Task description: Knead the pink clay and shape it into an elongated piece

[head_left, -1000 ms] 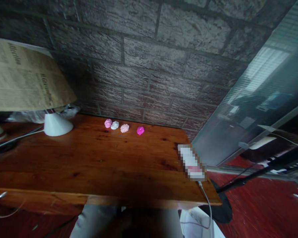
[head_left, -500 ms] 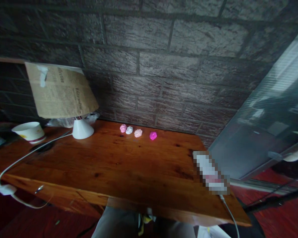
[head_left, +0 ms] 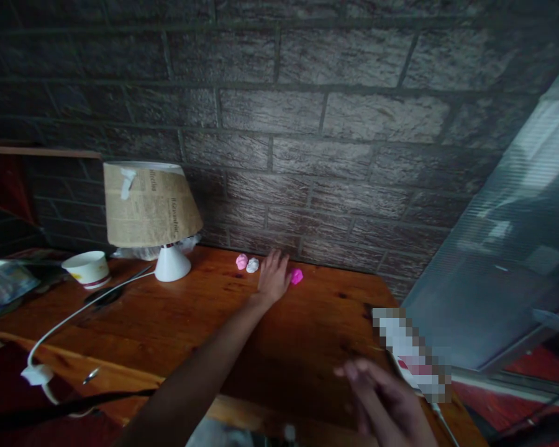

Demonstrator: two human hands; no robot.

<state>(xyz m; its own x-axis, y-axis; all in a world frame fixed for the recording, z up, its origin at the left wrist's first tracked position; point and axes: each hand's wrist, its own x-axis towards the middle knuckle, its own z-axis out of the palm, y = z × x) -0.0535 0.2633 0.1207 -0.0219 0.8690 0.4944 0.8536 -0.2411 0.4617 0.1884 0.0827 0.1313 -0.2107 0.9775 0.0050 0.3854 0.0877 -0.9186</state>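
My left hand point(head_left: 274, 276) reaches to the back of the wooden desk, palm down with its fingers stretched out. It lies over the spot of the peach lump, which is hidden under it. Just right of the thumb is a magenta lump point(head_left: 297, 276) that looks soft, like clay. A white lump point(head_left: 252, 265) and a pink lump point(head_left: 241, 261) sit close together left of the fingers. My right hand point(head_left: 384, 400) hovers above the desk's front right part, bent at the fingers and smeared by motion; whether it holds anything does not show.
A lamp point(head_left: 151, 208) with a newspaper-print shade stands at the back left, its white cord point(head_left: 74, 316) hanging over the front edge. Further left is a paper cup point(head_left: 87, 270). A blurred-out object point(head_left: 412, 354) with a cable lies at the right edge. Behind rises a brick wall point(head_left: 270, 112).
Both my hands have come into view. The left has stretched forward over the peach lump; the right has risen above the front right of the desk. The view has shifted slightly.
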